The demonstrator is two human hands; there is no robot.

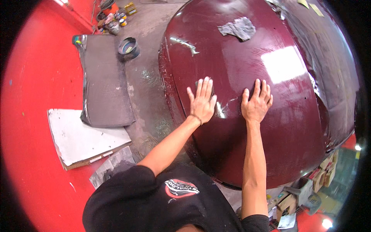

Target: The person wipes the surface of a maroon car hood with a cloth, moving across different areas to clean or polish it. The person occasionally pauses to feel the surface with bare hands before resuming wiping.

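Observation:
Both arms reach over a glossy dark red car hood (278, 127). My left hand (202, 102) lies on its left part, palm down with fingers stretched out. Something dark peeks out beside those fingers; whether it is a pad or shadow, I cannot make out. Further right, my right hand (256, 103) rests flat on the paint, fingers slightly spread and nothing visible in it. Beyond the hands, a crumpled grey cloth (237, 29) sits on the hood. Smeary, wet-looking streaks mark the surface around it.
Dull grey masking sheet (324, 58) covers the car on the right. At left, a dark bucket (128, 48) stands on the floor near a grey padded panel (102, 77) and a white board (85, 135). Cans (113, 27) cluster at the far wall; boxes (288, 203) lie lower right.

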